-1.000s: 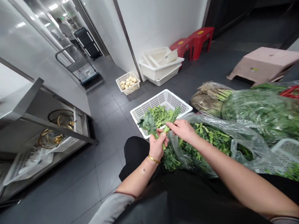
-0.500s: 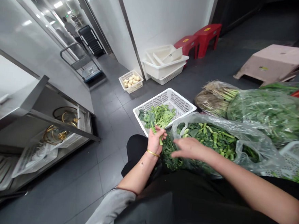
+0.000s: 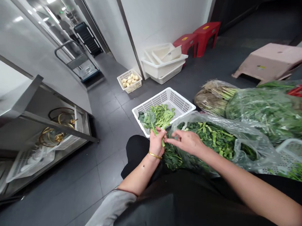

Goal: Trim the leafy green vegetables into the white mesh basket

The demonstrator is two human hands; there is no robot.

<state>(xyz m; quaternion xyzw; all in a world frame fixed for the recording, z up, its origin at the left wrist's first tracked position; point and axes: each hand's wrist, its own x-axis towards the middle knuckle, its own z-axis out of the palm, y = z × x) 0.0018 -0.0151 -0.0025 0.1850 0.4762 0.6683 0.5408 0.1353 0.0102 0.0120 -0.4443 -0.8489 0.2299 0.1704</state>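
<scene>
My left hand [image 3: 156, 141] is wrapped round a green leafy stalk [image 3: 153, 126], whose leaves point toward a white slotted basket [image 3: 182, 100]. Loose greens [image 3: 163, 113] lie inside that basket. Just right of the stalk, my right hand [image 3: 186, 141] has its fingers apart, their tips close to the left hand; nothing shows between them. Beneath and beyond the right hand, an open clear plastic bag [image 3: 245, 131] holds more dark leafy greens [image 3: 217, 140].
Bagged vegetables [image 3: 265, 109] and a bundle with roots [image 3: 209, 96] lie to the right. Farther off are a pink stool [image 3: 273, 59], red stools [image 3: 207, 32], stacked white bins [image 3: 161, 67] and a small basket [image 3: 132, 88]. A metal shelf [image 3: 62, 125] stands left.
My right hand has moved slightly toward the left hand, and its fingers are nearer the stalk. The left hand keeps its hold. The view has shifted slightly.
</scene>
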